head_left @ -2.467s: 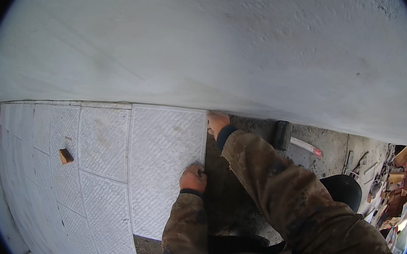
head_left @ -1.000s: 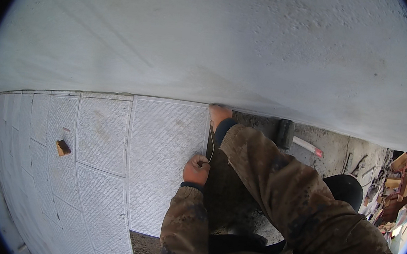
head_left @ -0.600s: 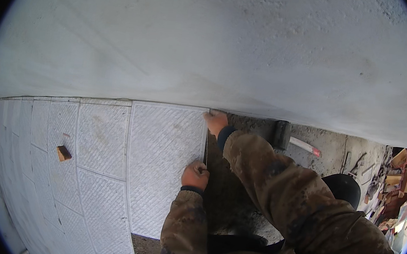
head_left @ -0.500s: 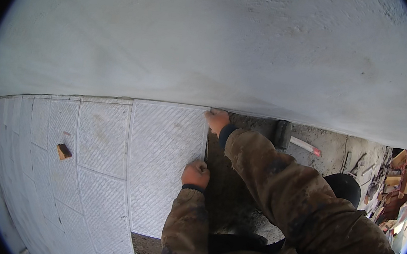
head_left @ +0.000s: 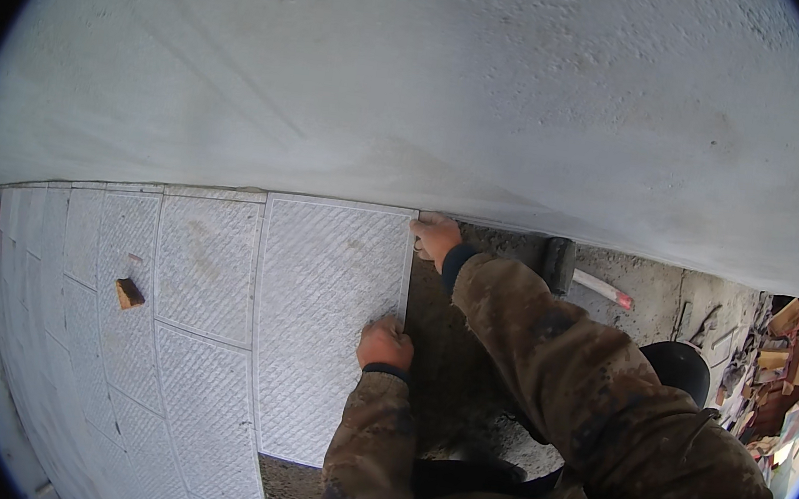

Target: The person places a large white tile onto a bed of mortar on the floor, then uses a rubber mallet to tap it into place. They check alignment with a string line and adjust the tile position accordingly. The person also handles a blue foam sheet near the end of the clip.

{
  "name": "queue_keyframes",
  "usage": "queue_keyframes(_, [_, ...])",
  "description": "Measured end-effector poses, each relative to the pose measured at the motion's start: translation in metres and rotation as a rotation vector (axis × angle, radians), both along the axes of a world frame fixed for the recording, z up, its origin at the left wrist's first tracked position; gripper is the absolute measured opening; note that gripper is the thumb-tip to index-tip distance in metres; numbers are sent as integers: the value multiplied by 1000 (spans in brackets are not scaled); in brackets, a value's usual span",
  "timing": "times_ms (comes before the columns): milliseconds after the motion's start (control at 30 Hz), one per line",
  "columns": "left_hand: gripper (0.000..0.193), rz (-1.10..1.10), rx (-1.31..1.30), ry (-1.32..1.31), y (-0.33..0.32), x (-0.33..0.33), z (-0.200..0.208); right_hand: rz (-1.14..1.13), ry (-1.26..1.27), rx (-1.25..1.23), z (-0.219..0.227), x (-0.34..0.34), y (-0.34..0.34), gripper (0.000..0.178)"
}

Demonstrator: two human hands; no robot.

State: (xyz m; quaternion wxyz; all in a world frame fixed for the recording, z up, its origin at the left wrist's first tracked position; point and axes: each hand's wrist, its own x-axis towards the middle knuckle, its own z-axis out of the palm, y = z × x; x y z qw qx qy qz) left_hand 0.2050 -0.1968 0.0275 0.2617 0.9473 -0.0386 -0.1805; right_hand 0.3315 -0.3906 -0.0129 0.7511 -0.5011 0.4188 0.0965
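Note:
A large pale floor tile (head_left: 331, 286) with diagonal ridges lies against the row of tiles on its left, its far edge at the wall. My right hand (head_left: 436, 239) grips its far right corner, close to the wall. Nearer to me, my left hand (head_left: 386, 345) is closed on the same right edge, knuckles up. The fingertips of both hands are partly hidden around the edge. Right of my right hand rests a mallet with a dark head (head_left: 558, 264) and a pale, red-tipped handle (head_left: 604, 291).
A white wall (head_left: 418, 84) rises along the far side. Laid tiles (head_left: 205, 267) cover the left, with a brown block (head_left: 129, 294) on them. Bare rough mortar (head_left: 452, 354) spreads right of the tile. Wood scraps and debris (head_left: 787, 353) are piled at the far right.
The tile and both hands appear slightly further right in the picture. The thin gap seen along the tile's right edge beside my left hand looks narrower. Both hands keep their hold.

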Motion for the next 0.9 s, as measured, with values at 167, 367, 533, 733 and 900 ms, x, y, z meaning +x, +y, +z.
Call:
queue_keyframes(167, [6,0,14,6,0,-1,3,6,22,49,4,-1,-7,25])
queue_keyframes(367, [10,-21,65,7,-3,-1,4,39,86,-58,10,-3,-6,32])
queue_keyframes(533, [9,-43,70,10,-3,-2,5,58,47,-14,11,-9,-10,37])
queue_keyframes(733, [8,-52,95,-14,-3,-4,2,63,16,-10,12,-12,-9,41])
queue_keyframes(900, [4,-124,131,-120,-1,-12,-4,30,-12,-74,18,-18,-4,41])
